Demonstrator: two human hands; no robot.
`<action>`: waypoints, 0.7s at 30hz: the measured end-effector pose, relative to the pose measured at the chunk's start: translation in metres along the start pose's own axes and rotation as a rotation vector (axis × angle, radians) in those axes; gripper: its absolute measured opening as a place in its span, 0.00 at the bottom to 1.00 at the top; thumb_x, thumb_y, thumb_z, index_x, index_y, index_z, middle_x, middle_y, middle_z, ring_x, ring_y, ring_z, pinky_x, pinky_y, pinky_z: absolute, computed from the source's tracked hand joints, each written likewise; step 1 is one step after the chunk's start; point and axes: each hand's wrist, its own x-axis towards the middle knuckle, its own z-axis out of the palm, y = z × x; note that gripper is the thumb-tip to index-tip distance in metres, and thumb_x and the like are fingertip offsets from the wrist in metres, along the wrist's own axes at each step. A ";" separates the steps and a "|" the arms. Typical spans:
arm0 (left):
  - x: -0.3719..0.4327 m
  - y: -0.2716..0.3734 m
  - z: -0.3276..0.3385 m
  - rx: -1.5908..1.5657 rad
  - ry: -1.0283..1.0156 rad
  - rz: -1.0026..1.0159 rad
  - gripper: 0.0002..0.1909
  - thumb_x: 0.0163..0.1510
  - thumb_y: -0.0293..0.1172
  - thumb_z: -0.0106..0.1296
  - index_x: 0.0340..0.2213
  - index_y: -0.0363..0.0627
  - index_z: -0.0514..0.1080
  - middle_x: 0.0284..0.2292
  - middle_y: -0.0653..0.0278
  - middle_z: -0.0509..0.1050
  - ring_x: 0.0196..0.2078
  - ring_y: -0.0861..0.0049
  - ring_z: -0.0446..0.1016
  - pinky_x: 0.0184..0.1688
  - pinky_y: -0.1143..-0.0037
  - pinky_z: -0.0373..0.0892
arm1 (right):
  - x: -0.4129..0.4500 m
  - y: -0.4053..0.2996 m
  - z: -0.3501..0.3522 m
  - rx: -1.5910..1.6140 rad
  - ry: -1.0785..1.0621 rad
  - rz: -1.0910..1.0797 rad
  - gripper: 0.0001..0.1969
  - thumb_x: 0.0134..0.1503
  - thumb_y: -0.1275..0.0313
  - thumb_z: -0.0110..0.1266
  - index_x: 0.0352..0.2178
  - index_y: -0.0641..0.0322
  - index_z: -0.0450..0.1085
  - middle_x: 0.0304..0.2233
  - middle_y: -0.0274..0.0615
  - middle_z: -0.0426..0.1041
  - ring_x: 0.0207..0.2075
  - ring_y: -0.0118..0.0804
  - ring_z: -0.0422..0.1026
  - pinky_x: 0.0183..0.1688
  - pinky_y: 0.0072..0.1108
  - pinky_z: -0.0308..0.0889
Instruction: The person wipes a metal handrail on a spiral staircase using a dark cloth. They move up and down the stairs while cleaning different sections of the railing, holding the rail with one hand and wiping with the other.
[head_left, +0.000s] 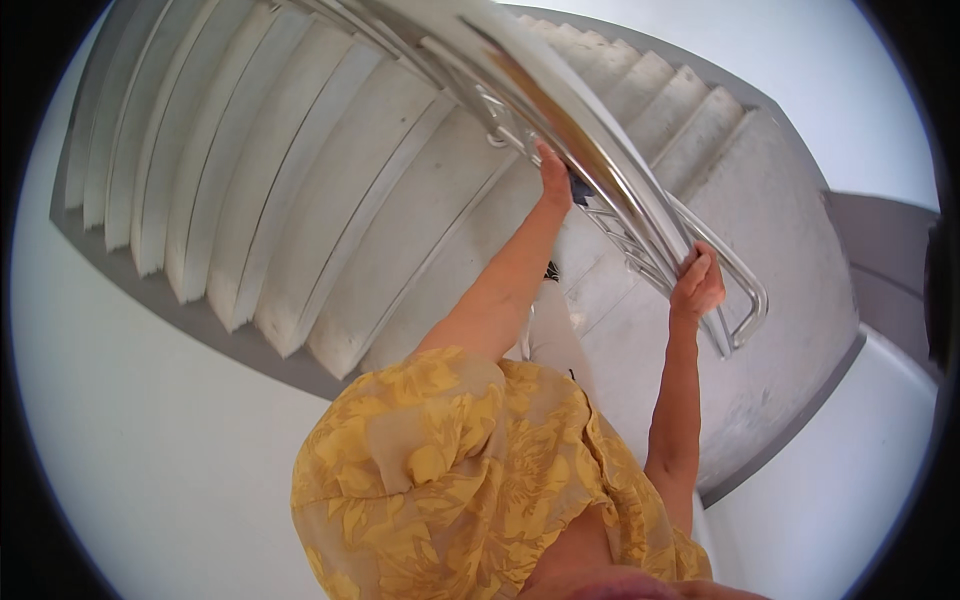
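A thick, shiny metal handrail runs from the top of the view down to the right, with thinner metal rails beneath it. My left hand is at the rail's near side, its fingers mostly hidden under it. A dark blue cloth shows bunched at this hand, pressed against the rail. Farther down, close to the rail's lower end, my right hand is wrapped around the rail with bent fingers.
Pale stone stairs fan out on the left, and another flight lies beyond the rail. A landing spreads at the right, edged by a grey skirting and white walls. A patterned shoe shows beneath my left arm.
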 end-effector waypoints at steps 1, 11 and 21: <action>-0.009 0.006 0.023 -0.131 0.061 -0.223 0.44 0.65 0.68 0.30 0.62 0.40 0.60 0.56 0.61 0.70 0.55 0.69 0.69 0.61 0.73 0.64 | -0.008 0.005 -0.012 -0.030 0.019 0.040 0.17 0.65 0.67 0.38 0.32 0.58 0.77 0.18 0.33 0.71 0.19 0.32 0.71 0.25 0.24 0.66; 0.007 0.087 0.012 -0.684 0.573 -0.393 0.33 0.66 0.65 0.29 0.38 0.48 0.72 0.35 0.64 0.77 0.39 0.66 0.76 0.49 0.64 0.72 | -0.060 0.048 -0.046 -0.184 -0.018 0.172 0.20 0.69 0.60 0.36 0.34 0.59 0.74 0.19 0.32 0.71 0.21 0.31 0.70 0.27 0.25 0.66; 0.014 0.132 0.076 0.067 0.279 0.050 0.26 0.69 0.41 0.42 0.61 0.34 0.62 0.56 0.58 0.70 0.58 0.72 0.68 0.62 0.75 0.61 | -0.142 0.091 -0.118 -0.333 -0.157 0.330 0.25 0.70 0.54 0.33 0.37 0.60 0.75 0.21 0.37 0.72 0.24 0.36 0.72 0.30 0.29 0.67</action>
